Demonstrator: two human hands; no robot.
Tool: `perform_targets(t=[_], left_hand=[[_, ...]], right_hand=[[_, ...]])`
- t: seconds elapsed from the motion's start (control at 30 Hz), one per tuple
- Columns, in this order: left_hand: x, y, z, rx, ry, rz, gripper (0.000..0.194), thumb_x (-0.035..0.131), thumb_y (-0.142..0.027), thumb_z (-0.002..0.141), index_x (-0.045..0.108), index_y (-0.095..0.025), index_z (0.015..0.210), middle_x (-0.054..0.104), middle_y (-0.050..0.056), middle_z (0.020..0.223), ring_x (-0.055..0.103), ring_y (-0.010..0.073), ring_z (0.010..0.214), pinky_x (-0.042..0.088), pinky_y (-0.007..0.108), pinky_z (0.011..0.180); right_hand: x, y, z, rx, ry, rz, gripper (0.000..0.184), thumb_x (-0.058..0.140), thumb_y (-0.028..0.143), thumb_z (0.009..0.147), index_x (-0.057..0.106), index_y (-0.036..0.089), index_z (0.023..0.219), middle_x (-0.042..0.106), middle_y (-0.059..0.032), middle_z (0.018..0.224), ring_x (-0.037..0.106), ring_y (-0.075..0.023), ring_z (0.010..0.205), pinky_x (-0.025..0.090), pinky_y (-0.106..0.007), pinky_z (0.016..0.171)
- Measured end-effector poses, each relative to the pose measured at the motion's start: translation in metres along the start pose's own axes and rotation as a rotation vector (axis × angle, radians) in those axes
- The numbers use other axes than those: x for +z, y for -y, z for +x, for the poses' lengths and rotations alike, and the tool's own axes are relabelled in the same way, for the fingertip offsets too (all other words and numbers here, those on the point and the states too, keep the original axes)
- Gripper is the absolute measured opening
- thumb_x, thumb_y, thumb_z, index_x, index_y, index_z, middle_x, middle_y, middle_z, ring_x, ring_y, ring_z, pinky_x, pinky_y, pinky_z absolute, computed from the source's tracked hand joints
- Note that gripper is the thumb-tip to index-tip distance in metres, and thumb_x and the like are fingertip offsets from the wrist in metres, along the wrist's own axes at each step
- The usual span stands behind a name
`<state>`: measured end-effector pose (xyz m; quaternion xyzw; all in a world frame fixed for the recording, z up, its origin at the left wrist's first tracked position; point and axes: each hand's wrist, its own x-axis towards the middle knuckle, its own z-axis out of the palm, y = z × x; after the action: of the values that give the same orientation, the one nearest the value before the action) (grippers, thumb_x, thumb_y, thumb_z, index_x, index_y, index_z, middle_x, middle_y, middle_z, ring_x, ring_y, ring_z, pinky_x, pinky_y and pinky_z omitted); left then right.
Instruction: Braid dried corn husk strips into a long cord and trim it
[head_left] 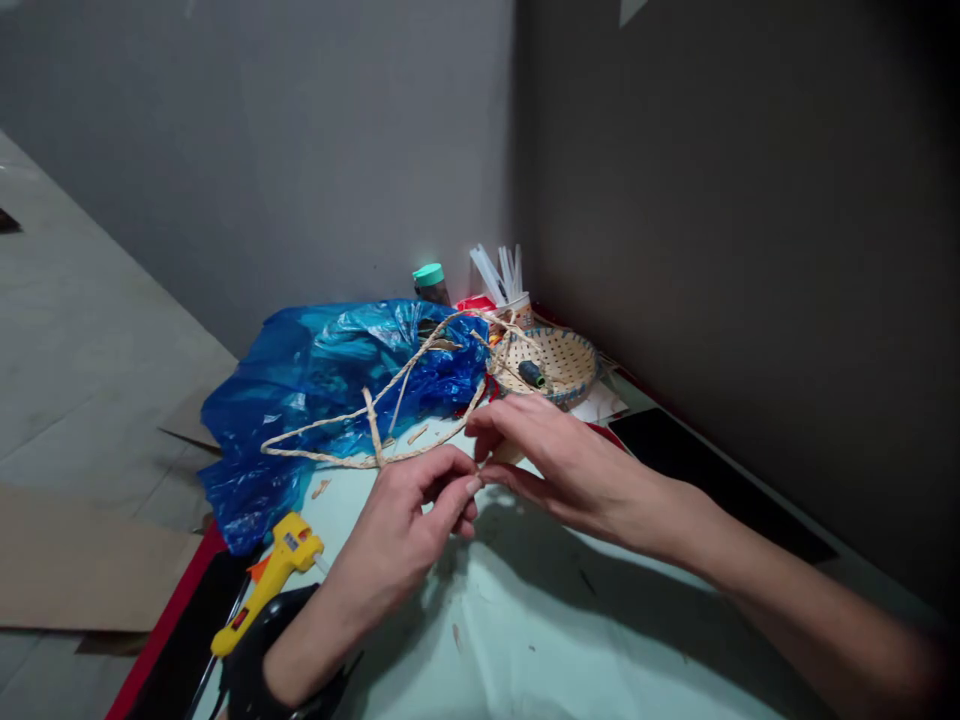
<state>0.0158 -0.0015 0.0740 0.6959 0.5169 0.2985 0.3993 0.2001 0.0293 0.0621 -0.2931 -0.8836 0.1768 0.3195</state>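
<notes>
My left hand (427, 505) is closed, thumb against the bent fingers, around a pale braided straw cord (373, 425). One stub of the cord rises behind its knuckles, and a long loop runs back over the blue bag. At the left thumb tip, my right hand (551, 455) brings thumb and fingers together in a pinch. A thin bit of the cord seems to lie between the fingertips, mostly hidden by them. Just beyond the right hand is a shallow woven basket (574, 358) with a dark thread spool (531, 374) in it.
A crumpled blue plastic bag (255, 400) covers the table's back left. A yellow glue gun (281, 560) lies beside my left forearm. Behind stand a teal-lidded bottle (430, 277) and a cup (519, 312) of translucent sticks. Grey walls (360, 150) meet behind the table (525, 650).
</notes>
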Motion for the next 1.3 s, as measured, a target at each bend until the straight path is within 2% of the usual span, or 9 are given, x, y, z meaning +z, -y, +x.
perform_targets(t=[0.13, 0.2, 0.3, 0.37, 0.43, 0.67, 0.83, 1.1, 1.3], left_hand=[[0.011, 0.017, 0.005, -0.116, -0.268, -0.419, 0.016, 0.065, -0.031, 0.077, 0.06, -0.016, 0.078, 0.058, -0.002, 0.058, 0.057, 0.0121, 0.052, 0.042, 0.022, 0.052], [0.016, 0.023, 0.003, -0.136, -0.363, -0.555, 0.017, 0.067, -0.031, 0.076, 0.06, -0.016, 0.08, 0.059, -0.002, 0.059, 0.057, 0.0114, 0.053, 0.041, 0.021, 0.051], [0.022, 0.029, -0.001, -0.145, -0.423, -0.669, 0.014, 0.065, -0.028, 0.078, 0.059, -0.015, 0.081, 0.059, -0.002, 0.06, 0.057, 0.0106, 0.055, 0.042, 0.02, 0.053], [0.025, 0.033, -0.004, -0.137, -0.411, -0.704, 0.012, 0.063, -0.027, 0.081, 0.059, -0.015, 0.081, 0.059, -0.002, 0.061, 0.056, 0.0099, 0.057, 0.043, 0.02, 0.056], [0.028, 0.037, -0.006, -0.137, -0.373, -0.711, 0.012, 0.062, -0.027, 0.082, 0.059, -0.016, 0.082, 0.059, -0.002, 0.062, 0.056, 0.0096, 0.058, 0.043, 0.02, 0.057], [0.029, 0.042, -0.011, -0.209, -0.371, -0.761, 0.012, 0.064, -0.025, 0.08, 0.058, -0.015, 0.076, 0.055, -0.004, 0.057, 0.041, 0.0039, 0.048, 0.032, 0.016, 0.048], [0.031, 0.039, -0.011, -0.232, -0.348, -0.776, 0.011, 0.063, -0.025, 0.081, 0.06, -0.014, 0.08, 0.055, -0.003, 0.059, 0.031, 0.0015, 0.046, 0.025, 0.015, 0.046], [0.037, 0.046, -0.011, -0.203, -0.364, -0.73, 0.014, 0.066, -0.027, 0.079, 0.065, -0.015, 0.086, 0.057, -0.002, 0.067, 0.04, 0.0027, 0.047, 0.028, 0.017, 0.047], [0.037, 0.047, -0.01, -0.194, -0.357, -0.829, 0.012, 0.065, -0.026, 0.081, 0.066, -0.014, 0.078, 0.056, -0.002, 0.063, 0.04, 0.0025, 0.047, 0.03, 0.017, 0.05]], right_hand=[[0.002, -0.006, 0.003, 0.103, -0.543, 0.036, 0.013, 0.049, 0.022, 0.092, 0.056, 0.021, 0.103, 0.06, -0.0082, 0.11, 0.052, -0.0227, 0.106, 0.038, -0.037, 0.094], [0.006, -0.008, 0.003, 0.256, -0.64, 0.185, 0.011, 0.049, 0.026, 0.093, 0.057, 0.021, 0.099, 0.061, -0.0063, 0.102, 0.056, -0.0204, 0.097, 0.042, -0.033, 0.087], [0.017, -0.007, 0.004, 0.356, -0.396, 0.503, 0.017, 0.05, 0.036, 0.093, 0.058, 0.02, 0.094, 0.062, -0.0035, 0.091, 0.058, -0.018, 0.086, 0.044, -0.029, 0.077], [0.028, -0.005, 0.004, 0.336, -0.188, 0.656, 0.019, 0.053, 0.037, 0.091, 0.059, 0.02, 0.092, 0.063, -0.0026, 0.089, 0.059, -0.0177, 0.085, 0.045, -0.028, 0.077], [0.039, -0.004, 0.004, 0.308, -0.101, 0.733, 0.018, 0.054, 0.036, 0.091, 0.06, 0.019, 0.087, 0.063, -0.0019, 0.086, 0.058, -0.0164, 0.081, 0.044, -0.027, 0.075], [0.058, -0.009, 0.0, 0.355, -0.131, 0.855, 0.013, 0.057, 0.029, 0.089, 0.061, 0.018, 0.084, 0.061, -0.0011, 0.081, 0.056, -0.0136, 0.077, 0.044, -0.025, 0.071], [0.057, -0.003, 0.0, 0.342, -0.22, 0.752, 0.007, 0.061, 0.024, 0.086, 0.063, 0.019, 0.083, 0.062, -0.0003, 0.085, 0.056, -0.0134, 0.082, 0.043, -0.025, 0.075], [0.063, 0.0, -0.003, 0.398, -0.261, 0.796, 0.012, 0.057, 0.027, 0.09, 0.057, 0.019, 0.082, 0.054, 0.0025, 0.074, 0.049, -0.01, 0.069, 0.039, -0.023, 0.064], [0.069, 0.0, -0.004, 0.424, -0.255, 1.054, 0.013, 0.054, 0.027, 0.092, 0.051, 0.019, 0.082, 0.049, 0.004, 0.071, 0.044, -0.0077, 0.059, 0.036, -0.021, 0.055]])
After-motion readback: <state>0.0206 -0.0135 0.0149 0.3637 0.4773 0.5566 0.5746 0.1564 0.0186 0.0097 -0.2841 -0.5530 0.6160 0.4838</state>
